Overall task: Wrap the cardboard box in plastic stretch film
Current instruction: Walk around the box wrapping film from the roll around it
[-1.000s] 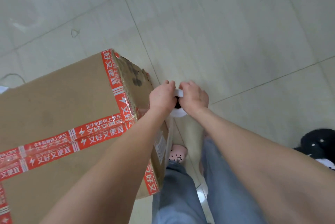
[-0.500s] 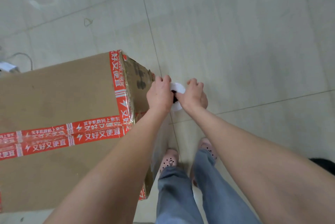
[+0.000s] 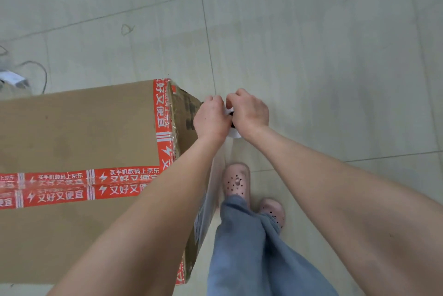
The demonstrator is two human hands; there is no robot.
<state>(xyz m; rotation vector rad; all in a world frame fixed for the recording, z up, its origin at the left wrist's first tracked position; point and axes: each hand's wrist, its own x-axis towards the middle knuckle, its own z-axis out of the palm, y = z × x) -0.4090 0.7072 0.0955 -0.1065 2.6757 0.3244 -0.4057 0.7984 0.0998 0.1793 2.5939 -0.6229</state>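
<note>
Off the box's (image 3: 79, 132) far right corner, both hands clench the roll (image 3: 234, 134) between them: left hand (image 3: 211, 118) against the box side, right hand (image 3: 249, 111) outboard. I judge the roll's axis roughly upright, one end toward the camera. Box lies left of the grip, its long axis running left; film (image 3: 185, 115) already glosses its right face. Left hand is nearer. Versus half a second ago: feet (image 3: 236, 180) have stepped, and the right hand covers more of the roll.
</note>
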